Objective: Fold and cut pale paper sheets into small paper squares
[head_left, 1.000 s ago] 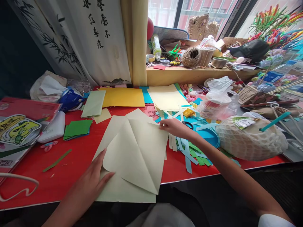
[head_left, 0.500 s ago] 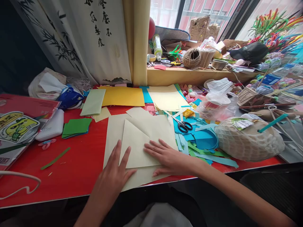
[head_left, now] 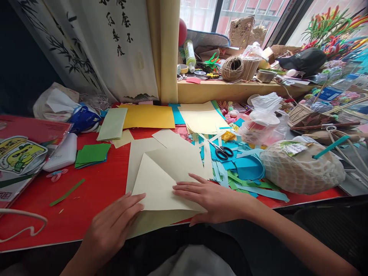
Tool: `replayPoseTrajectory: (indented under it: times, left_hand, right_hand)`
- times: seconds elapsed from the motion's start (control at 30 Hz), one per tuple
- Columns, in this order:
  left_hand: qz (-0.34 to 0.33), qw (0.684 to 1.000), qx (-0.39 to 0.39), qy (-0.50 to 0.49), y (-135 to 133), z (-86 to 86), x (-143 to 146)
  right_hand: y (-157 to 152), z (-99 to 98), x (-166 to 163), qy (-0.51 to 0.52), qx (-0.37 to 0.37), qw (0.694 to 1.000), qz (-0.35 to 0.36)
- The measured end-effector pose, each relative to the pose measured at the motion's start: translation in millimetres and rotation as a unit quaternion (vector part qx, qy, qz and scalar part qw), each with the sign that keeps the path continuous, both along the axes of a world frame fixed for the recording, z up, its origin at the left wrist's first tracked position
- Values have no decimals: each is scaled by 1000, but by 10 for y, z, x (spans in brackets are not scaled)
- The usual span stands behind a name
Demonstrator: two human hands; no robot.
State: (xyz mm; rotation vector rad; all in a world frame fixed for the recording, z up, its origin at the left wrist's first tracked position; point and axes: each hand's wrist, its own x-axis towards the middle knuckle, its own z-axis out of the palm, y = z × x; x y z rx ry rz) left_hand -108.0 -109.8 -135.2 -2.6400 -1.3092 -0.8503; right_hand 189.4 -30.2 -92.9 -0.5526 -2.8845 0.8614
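Folded pale green paper sheet (head_left: 156, 189): had shifted toward the person and leftward since half a second earlier; it lay between the hands.
Left hand (head_left: 115, 220): had drawn back to the flap's left; open, fingers extended, fingertips resting on its lower left corner.
Right hand (head_left: 208, 195): open, palm down, fingers spread over the flap's right side.
Flap axis: lower edge ran left to right, from the left fingertips to the right palm; the upper point lay ahead of the left hand, which was nearer to it.
Black-handled metal scissors (head_left: 223, 152): ahead of the right hand, apart from it, among blue paper offcuts (head_left: 249, 168).
Green paper squares (head_left: 92, 154): ahead of the left hand, well apart.
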Motion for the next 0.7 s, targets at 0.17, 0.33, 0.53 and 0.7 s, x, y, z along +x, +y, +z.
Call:
replayPoseTrajectory:
  times: [0.17,0.33,0.53,0.7]
  left_hand:
    - [79,979,-147,-115,-20,1,-53]
    - [137,914,-344,-167,190,104,-110]
    - [159,836,-486,-197,395,184,-107]
    - [195,842,-452,-219,439,166,-73]
  right_hand:
    - [9,79,111,0,12,1000,-16]
    - [128,8,165,14,-100,988,-114]
    - [334,0,181,69,-191,958,-202]
    - [473,7,232,79,-215,948,-219]
